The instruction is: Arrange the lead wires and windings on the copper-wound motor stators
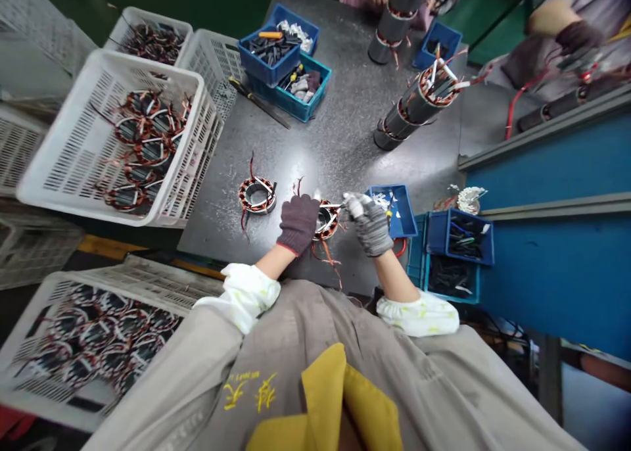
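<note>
My left hand (298, 224), in a dark maroon knit glove, sits against the left side of a copper-wound motor stator (326, 219) lying flat on the grey metal workbench (315, 142). Its fingers are bunched, and a small white tip shows above them. My right hand (369, 226), in a grey speckled glove, pinches a small white piece (353, 205) just right of the stator, near a thin wire. Red and orange leads trail from the stator towards me. A second wound stator (257, 195) lies to the left, apart from both hands.
White plastic crates of stators (118, 135) stand left and front-left. Blue and teal bins (276, 60) of parts and a screwdriver stand ahead. Stacked stators (419, 106) stand on the bench. Co-workers' gloved hands (579, 37) work at the far side. A blue panel (557, 168) runs along the right.
</note>
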The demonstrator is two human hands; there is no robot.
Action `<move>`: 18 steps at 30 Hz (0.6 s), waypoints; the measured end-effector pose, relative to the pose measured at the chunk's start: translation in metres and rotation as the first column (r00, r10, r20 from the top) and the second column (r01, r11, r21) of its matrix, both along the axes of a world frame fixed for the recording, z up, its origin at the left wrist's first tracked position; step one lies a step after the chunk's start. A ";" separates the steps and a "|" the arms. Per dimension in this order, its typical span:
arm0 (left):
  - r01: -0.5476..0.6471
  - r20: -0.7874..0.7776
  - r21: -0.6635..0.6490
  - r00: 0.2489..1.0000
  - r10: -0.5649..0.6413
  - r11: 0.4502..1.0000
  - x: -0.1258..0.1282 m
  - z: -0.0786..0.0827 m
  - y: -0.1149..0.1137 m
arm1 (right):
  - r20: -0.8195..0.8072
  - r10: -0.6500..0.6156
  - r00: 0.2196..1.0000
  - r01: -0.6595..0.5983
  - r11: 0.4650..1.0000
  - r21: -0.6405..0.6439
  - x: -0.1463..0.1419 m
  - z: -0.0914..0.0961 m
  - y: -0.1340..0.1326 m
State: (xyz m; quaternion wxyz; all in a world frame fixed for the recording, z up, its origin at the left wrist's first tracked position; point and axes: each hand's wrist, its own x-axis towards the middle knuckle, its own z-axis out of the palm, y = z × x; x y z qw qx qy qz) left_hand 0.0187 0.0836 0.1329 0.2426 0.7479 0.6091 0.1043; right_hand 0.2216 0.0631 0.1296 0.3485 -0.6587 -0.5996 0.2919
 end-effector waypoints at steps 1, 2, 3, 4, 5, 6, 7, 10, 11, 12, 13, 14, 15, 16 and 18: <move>-0.001 0.050 -0.023 0.999 0.002 1.000 -0.003 0.001 0.005 | 0.135 0.091 0.987 -0.086 0.995 -0.040 -0.005 0.003 0.005; -0.039 0.130 -0.042 0.990 0.044 0.998 -0.009 0.001 0.009 | 0.265 0.188 0.946 -0.169 0.981 -0.093 -0.010 0.005 0.012; -0.105 0.225 -0.065 0.967 0.117 0.992 -0.016 -0.001 0.011 | 0.375 0.280 0.884 -0.240 0.959 -0.151 -0.017 0.008 0.018; -0.172 0.315 -0.104 0.929 0.196 0.980 -0.024 -0.004 0.011 | 0.461 0.365 0.809 -0.301 0.931 -0.208 -0.023 0.010 0.026; -0.230 0.377 -0.161 0.884 0.275 0.960 -0.031 -0.009 0.010 | 0.525 0.445 0.726 -0.358 0.896 -0.264 -0.029 0.012 0.033; -0.266 0.408 -0.224 0.848 0.338 0.938 -0.037 -0.014 0.007 | 0.555 0.510 0.657 -0.409 0.860 -0.306 -0.035 0.012 0.041; -0.272 0.418 -0.281 0.829 0.372 0.920 -0.040 -0.019 0.004 | 0.548 0.562 0.620 -0.458 0.826 -0.329 -0.039 0.012 0.047; -0.233 0.408 -0.360 0.832 0.377 0.903 -0.038 -0.033 -0.002 | 0.417 0.669 0.616 -0.573 0.743 -0.345 -0.050 0.004 0.055; -0.229 0.404 -0.357 0.836 0.371 0.905 -0.036 -0.037 -0.003 | 0.329 0.630 0.703 -0.552 0.776 -0.306 -0.053 0.000 0.054; -0.228 0.401 -0.353 0.839 0.367 0.908 -0.034 -0.040 -0.003 | 0.232 0.546 0.805 -0.491 0.833 -0.256 -0.056 -0.005 0.050; -0.228 0.397 -0.348 0.843 0.363 0.909 -0.032 -0.043 -0.002 | 0.138 0.430 0.892 -0.398 0.893 -0.208 -0.059 -0.010 0.046; -0.231 0.389 -0.344 0.847 0.362 0.910 -0.032 -0.045 -0.002 | 0.056 0.306 0.950 -0.293 0.941 -0.169 -0.061 -0.014 0.042; -0.233 0.377 -0.341 0.853 0.360 0.910 -0.033 -0.046 -0.002 | -0.011 0.199 0.980 -0.199 0.970 -0.142 -0.062 -0.017 0.039; -0.232 0.364 -0.339 0.862 0.354 0.912 -0.034 -0.046 -0.002 | -0.066 0.120 0.991 -0.128 0.984 -0.122 -0.062 -0.018 0.038; -0.214 0.332 -0.306 0.889 0.315 0.928 -0.037 -0.042 -0.004 | -0.208 -0.004 0.978 -0.017 0.995 -0.098 -0.054 -0.017 0.043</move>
